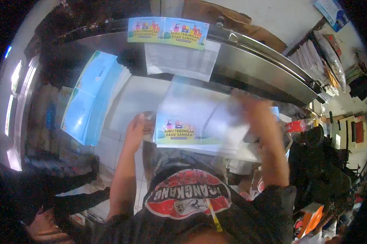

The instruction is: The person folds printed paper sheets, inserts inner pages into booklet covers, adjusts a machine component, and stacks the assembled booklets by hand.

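A printed cover sheet (pixel 179 130) with the words "BUKU TABUNGAN BANK SAMPAH" lies in front of me, a whitish, motion-blurred sheet (pixel 216 105) over its upper and right parts. Beside its left edge is my left hand (pixel 141 127), fingers bent towards the paper and somewhat apart; I see nothing held in them. My right hand (pixel 250 107) is over the right side of the papers, badly smeared by motion, so its fingers and anything in them cannot be made out. To the left stands a thick stack of blue printed covers (pixel 90 101).
Two matching covers (pixel 167 32) and a grey printed sheet (pixel 181 59) rest at the back against a long metal bar (pixel 264 59). A bottle with a red label (pixel 299 125) is at right. Piled papers (pixel 309 61) fill the upper right. A person's arm (pixel 49 227) shows lower left.
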A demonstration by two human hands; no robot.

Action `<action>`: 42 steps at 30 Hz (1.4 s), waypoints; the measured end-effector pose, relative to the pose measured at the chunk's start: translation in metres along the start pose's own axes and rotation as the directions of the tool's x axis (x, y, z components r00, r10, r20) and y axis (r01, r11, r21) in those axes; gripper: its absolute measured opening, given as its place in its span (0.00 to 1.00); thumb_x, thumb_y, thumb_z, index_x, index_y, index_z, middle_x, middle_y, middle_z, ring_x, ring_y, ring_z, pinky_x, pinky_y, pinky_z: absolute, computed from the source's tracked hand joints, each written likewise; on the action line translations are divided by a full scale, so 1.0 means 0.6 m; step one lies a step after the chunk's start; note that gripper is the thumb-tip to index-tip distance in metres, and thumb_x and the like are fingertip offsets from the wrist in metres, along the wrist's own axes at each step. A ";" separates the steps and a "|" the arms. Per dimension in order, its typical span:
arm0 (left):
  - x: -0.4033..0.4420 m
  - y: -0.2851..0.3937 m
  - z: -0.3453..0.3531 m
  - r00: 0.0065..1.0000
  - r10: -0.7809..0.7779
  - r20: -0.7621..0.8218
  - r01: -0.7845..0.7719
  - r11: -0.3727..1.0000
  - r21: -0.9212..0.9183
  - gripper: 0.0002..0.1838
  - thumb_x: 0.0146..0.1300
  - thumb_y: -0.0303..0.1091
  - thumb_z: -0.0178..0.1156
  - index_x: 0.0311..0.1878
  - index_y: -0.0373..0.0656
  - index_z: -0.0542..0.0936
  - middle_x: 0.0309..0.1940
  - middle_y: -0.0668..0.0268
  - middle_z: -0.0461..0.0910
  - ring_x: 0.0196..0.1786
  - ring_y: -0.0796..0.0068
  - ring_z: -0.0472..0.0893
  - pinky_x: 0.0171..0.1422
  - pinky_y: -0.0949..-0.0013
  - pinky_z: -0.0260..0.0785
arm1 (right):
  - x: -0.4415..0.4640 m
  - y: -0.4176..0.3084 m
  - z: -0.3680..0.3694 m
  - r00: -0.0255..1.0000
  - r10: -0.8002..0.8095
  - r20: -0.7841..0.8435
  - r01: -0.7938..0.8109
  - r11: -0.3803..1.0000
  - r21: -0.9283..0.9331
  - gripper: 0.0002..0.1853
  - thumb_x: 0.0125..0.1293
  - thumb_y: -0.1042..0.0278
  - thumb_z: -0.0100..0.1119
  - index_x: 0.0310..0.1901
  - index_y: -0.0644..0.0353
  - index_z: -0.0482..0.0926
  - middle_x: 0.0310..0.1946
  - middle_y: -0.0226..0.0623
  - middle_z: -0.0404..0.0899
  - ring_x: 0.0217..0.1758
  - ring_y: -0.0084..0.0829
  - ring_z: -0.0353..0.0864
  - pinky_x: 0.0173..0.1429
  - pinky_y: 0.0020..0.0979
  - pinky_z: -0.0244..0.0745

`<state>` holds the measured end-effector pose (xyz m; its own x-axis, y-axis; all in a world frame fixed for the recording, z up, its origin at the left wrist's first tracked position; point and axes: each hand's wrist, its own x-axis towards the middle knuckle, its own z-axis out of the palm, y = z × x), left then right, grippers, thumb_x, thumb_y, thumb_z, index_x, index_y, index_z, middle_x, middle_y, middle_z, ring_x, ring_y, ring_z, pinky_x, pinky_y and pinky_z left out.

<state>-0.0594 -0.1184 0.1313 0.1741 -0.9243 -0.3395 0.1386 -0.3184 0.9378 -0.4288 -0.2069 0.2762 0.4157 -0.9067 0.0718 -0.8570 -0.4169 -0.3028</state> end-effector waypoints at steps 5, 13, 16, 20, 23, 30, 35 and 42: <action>-0.003 -0.012 0.005 0.997 0.048 -0.061 -0.045 0.997 0.063 0.26 0.74 0.49 0.47 0.62 0.35 0.70 0.46 0.55 0.81 0.42 0.70 0.81 0.47 0.66 0.75 | 0.129 0.117 -0.138 0.630 -0.183 -0.754 -0.091 0.948 -0.306 0.33 0.56 0.85 0.45 0.63 0.46 0.74 0.63 0.42 0.72 0.64 0.39 0.74 0.64 0.36 0.71; 0.002 0.007 -0.012 0.935 0.291 -0.202 -0.276 0.956 0.097 0.18 0.73 0.37 0.50 0.61 0.39 0.71 0.45 0.58 0.82 0.44 0.71 0.81 0.48 0.69 0.74 | 0.099 0.291 0.018 0.954 0.120 -0.276 -0.228 0.885 -0.405 0.25 0.57 0.79 0.54 0.59 0.56 0.74 0.63 0.46 0.71 0.66 0.47 0.70 0.69 0.43 0.65; 0.041 0.010 -0.025 0.902 0.357 -0.242 -0.321 0.930 0.177 0.18 0.71 0.36 0.53 0.60 0.39 0.72 0.44 0.60 0.82 0.45 0.72 0.81 0.49 0.70 0.74 | 0.074 0.195 0.072 0.969 0.051 -0.244 -0.108 0.968 -0.225 0.21 0.60 0.76 0.52 0.57 0.58 0.75 0.58 0.50 0.74 0.59 0.54 0.74 0.63 0.46 0.70; 0.098 0.047 -0.004 0.906 0.393 -0.158 -0.336 0.894 0.296 0.18 0.67 0.36 0.59 0.57 0.39 0.75 0.42 0.63 0.82 0.44 0.75 0.80 0.50 0.70 0.73 | -0.004 -0.055 0.146 0.929 -0.019 0.371 0.111 0.967 -0.229 0.39 0.51 0.46 0.70 0.62 0.56 0.71 0.63 0.48 0.68 0.63 0.50 0.68 0.65 0.47 0.67; 0.145 0.035 -0.006 0.849 0.520 -0.092 -0.478 0.831 0.285 0.18 0.66 0.35 0.59 0.56 0.39 0.76 0.40 0.63 0.82 0.43 0.76 0.80 0.48 0.70 0.74 | -0.040 -0.106 0.179 0.900 -0.207 0.383 0.277 0.951 -0.138 0.43 0.46 0.42 0.72 0.63 0.57 0.70 0.65 0.47 0.65 0.65 0.53 0.65 0.66 0.49 0.64; 0.157 0.010 -0.019 0.851 0.519 -0.077 -0.485 0.834 0.262 0.18 0.63 0.33 0.61 0.56 0.40 0.75 0.39 0.58 0.81 0.41 0.61 0.83 0.46 0.63 0.75 | -0.042 -0.110 0.202 0.923 -0.125 0.365 0.206 0.960 -0.192 0.49 0.36 0.50 0.79 0.62 0.60 0.69 0.62 0.49 0.67 0.62 0.51 0.66 0.65 0.47 0.63; 0.160 -0.009 0.021 0.840 0.541 -0.052 -0.520 0.828 0.211 0.17 0.61 0.31 0.62 0.53 0.40 0.76 0.38 0.57 0.80 0.41 0.59 0.82 0.49 0.59 0.74 | -0.055 -0.104 0.167 0.880 -0.100 0.465 0.190 0.970 -0.149 0.48 0.44 0.52 0.75 0.66 0.61 0.64 0.65 0.49 0.65 0.67 0.51 0.63 0.70 0.46 0.60; 0.148 0.009 0.016 0.803 0.593 0.057 -0.574 0.745 0.341 0.17 0.62 0.34 0.62 0.52 0.38 0.76 0.40 0.54 0.81 0.44 0.57 0.82 0.51 0.57 0.74 | -0.081 -0.108 0.190 0.924 -0.120 0.362 0.201 0.960 -0.194 0.46 0.51 0.53 0.73 0.69 0.62 0.63 0.67 0.51 0.64 0.69 0.51 0.62 0.71 0.47 0.59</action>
<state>-0.0525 -0.2039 0.1069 0.1661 -0.9433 0.2875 -0.3292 0.2218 0.9179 -0.3585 -0.1287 0.1844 0.5977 -0.7647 -0.2410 -0.7984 -0.5952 -0.0914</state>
